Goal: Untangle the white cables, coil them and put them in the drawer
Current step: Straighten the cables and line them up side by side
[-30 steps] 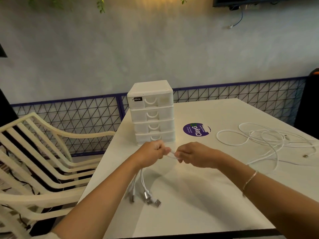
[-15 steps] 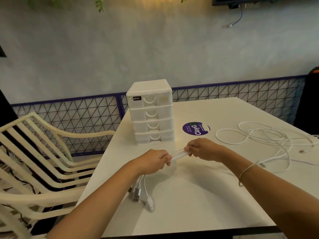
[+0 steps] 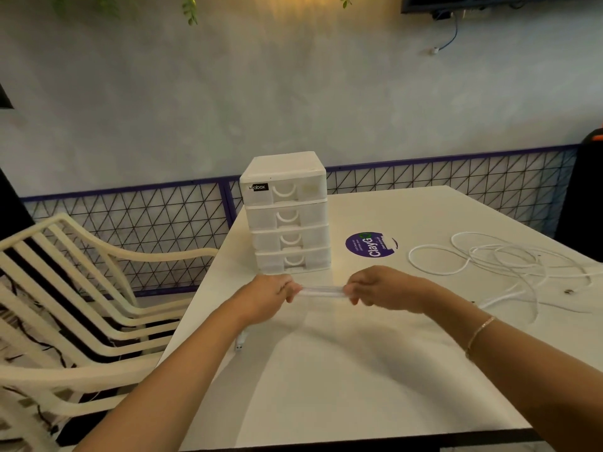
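Observation:
Both hands hold a bundle of white cables [image 3: 321,291] stretched taut between them, just above the white table [image 3: 359,380]. My left hand [image 3: 272,295] is fisted on one end, and a cable plug [image 3: 239,345] hangs below it beside my forearm. My right hand [image 3: 378,288] grips the other end. From it the cables run to a loose tangle of white cable [image 3: 496,261] lying on the table at the right. A white drawer unit [image 3: 287,213] with all its drawers shut stands just behind my hands.
A round purple sticker [image 3: 370,244] lies on the table right of the drawer unit. A cream slatted chair [image 3: 75,308] stands at the table's left side. A wire fence [image 3: 130,220] and a grey wall run behind. The table's near edge is close below my forearms.
My hands have drawn apart, stretching the cable bundle longer between them. My left hand rose, and most of the hanging plugs have gone behind my forearm.

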